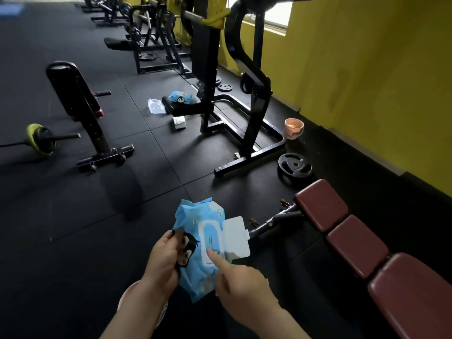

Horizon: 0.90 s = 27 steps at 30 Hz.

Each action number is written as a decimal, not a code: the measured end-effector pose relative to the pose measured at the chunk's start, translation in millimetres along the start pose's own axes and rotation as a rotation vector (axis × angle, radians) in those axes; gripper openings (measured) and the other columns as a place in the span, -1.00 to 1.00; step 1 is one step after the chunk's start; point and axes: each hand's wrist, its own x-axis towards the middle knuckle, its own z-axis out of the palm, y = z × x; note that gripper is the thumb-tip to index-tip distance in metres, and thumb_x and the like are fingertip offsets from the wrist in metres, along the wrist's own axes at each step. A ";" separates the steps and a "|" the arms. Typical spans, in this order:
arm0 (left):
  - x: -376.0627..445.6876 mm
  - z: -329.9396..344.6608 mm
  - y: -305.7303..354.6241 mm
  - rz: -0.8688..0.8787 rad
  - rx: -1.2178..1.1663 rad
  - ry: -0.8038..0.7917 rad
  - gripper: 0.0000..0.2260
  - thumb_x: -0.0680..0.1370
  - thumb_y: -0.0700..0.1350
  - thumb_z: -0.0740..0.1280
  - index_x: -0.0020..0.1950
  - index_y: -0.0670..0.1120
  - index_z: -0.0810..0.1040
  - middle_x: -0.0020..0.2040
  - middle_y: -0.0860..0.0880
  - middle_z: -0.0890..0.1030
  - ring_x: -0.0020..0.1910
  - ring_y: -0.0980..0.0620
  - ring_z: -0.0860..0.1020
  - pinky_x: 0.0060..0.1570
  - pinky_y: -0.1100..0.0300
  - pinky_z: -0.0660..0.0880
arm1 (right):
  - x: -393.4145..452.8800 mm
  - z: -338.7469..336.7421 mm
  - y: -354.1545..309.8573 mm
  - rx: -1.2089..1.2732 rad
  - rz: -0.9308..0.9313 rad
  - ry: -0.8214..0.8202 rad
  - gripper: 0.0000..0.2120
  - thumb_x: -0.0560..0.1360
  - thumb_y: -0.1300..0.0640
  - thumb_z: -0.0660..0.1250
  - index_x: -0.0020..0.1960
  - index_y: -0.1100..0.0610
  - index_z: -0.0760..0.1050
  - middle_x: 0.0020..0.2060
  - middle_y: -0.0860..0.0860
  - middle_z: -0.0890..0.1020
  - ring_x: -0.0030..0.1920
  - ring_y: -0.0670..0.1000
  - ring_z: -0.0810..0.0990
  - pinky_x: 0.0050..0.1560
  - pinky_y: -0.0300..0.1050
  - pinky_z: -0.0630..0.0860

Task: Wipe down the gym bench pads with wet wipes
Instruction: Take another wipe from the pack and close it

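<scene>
The left hand (163,259) grips the soft, light wet-wipe pack (195,243) by its edge; the right hand (241,287), index finger out, probes under the open lid (236,237). The 3-pad bench (367,248) waits just beside.

The gym is dim, with daylight entering through a blown-out window (278,15) at the top of the view, set in the yellow wall (367,69), which it brightens while the black rubber floor (73,216) stays dark and low in contrast. Soft shadows spread across the floor from the black bench frame (95,133) toward the near edge, and its pad shows a faint sheen. Wide-angle distortion bends the machines near the top edge, the far row looks soft, and the picture is slightly smeared overall.
</scene>
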 end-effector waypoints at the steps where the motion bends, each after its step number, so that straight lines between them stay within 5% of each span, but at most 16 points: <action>1: 1.2 -0.8 -0.8 0.007 -0.003 0.010 -0.79 0.63 -0.10 0.31 -0.17 -0.14 0.46 -0.42 -0.03 0.51 -0.56 0.13 0.44 -0.61 0.32 0.36 | 1.1 2.4 0.7 0.019 0.004 -0.014 -0.50 0.59 -0.05 0.01 0.51 -0.28 0.10 -0.13 0.04 0.64 -0.13 0.06 0.57 -0.14 -0.08 0.42; 7: 0.0 -8.1 -9.2 0.005 -0.035 0.043 -0.76 0.63 -0.11 0.31 -0.24 -0.09 0.43 -0.48 0.02 0.47 -0.61 0.15 0.37 -0.61 0.35 0.30 | 8.2 1.1 4.1 0.140 0.013 0.013 -0.63 0.55 -0.01 0.15 0.33 -0.18 0.45 -0.17 0.03 0.66 -0.23 -0.03 0.51 -0.21 -0.18 0.36; 10: -1.7 -12.6 -9.0 0.000 -0.038 0.031 -0.74 0.63 -0.12 0.29 -0.25 -0.10 0.40 -0.51 0.04 0.41 -0.63 0.16 0.31 -0.63 0.34 0.26 | 5.1 -5.9 14.3 0.328 0.051 0.278 -0.78 0.52 0.00 0.21 0.13 -0.11 0.54 -0.42 -0.02 0.54 -0.44 -0.10 0.41 -0.37 -0.18 0.36; 13: -4.0 -13.1 -7.2 0.019 0.005 0.024 -0.73 0.64 -0.08 0.29 -0.25 -0.10 0.41 -0.51 0.02 0.40 -0.62 0.16 0.28 -0.63 0.34 0.23 | 8.6 -12.0 25.2 0.494 0.285 0.479 -0.86 0.56 0.01 0.25 0.11 -0.14 0.45 -0.32 0.00 0.59 -0.42 -0.12 0.48 -0.29 -0.02 0.48; 17: -7.4 -7.5 -7.7 0.034 -0.011 0.034 -0.76 0.64 -0.10 0.29 -0.22 -0.11 0.42 -0.50 0.02 0.44 -0.62 0.16 0.34 -0.62 0.34 0.30 | 10.3 -13.1 26.7 0.546 0.187 0.272 -0.81 0.55 -0.15 0.24 0.11 -0.18 0.53 -0.32 -0.01 0.60 -0.39 -0.14 0.48 -0.31 -0.04 0.47; 19: -11.1 -2.9 -7.5 0.037 -0.050 0.029 -0.78 0.64 -0.12 0.28 -0.19 -0.13 0.45 -0.48 0.02 0.52 -0.61 0.15 0.44 -0.62 0.33 0.37 | 6.8 -7.8 20.3 0.503 0.060 0.165 -0.70 0.53 -0.23 0.21 0.25 -0.29 0.47 -0.36 -0.13 0.58 -0.39 -0.20 0.47 -0.38 -0.24 0.38; 21: -14.0 0.3 -6.9 0.027 -0.081 0.009 -0.83 0.64 -0.13 0.28 -0.11 -0.17 0.51 -0.40 -0.04 0.62 -0.53 0.09 0.56 -0.57 0.27 0.47 | 5.3 -1.8 12.5 0.343 0.026 0.072 -0.55 0.51 -0.35 0.12 0.38 -0.35 0.29 -0.07 -0.30 0.64 -0.20 -0.24 0.59 -0.31 -0.30 0.49; 23: -14.1 1.9 -6.2 0.007 -0.083 -0.010 -0.84 0.63 -0.11 0.29 0.01 -0.20 0.56 -0.22 -0.16 0.70 -0.34 -0.05 0.68 -0.42 0.12 0.59 | 4.9 0.5 8.0 0.161 0.006 0.036 -0.44 0.49 -0.42 0.00 0.46 -0.30 0.21 0.19 -0.25 0.58 0.00 -0.18 0.60 -0.19 -0.18 0.57; 27: -9.8 2.8 -7.1 -0.018 -0.056 -0.015 -0.78 0.63 -0.07 0.29 0.12 -0.22 0.56 -0.01 -0.25 0.70 -0.10 -0.22 0.70 -0.18 -0.06 0.64 | 5.5 -1.6 6.5 -0.022 -0.010 0.004 -0.46 0.55 -0.37 -0.03 0.50 -0.30 0.09 0.17 -0.16 0.61 -0.03 -0.12 0.57 -0.22 -0.16 0.40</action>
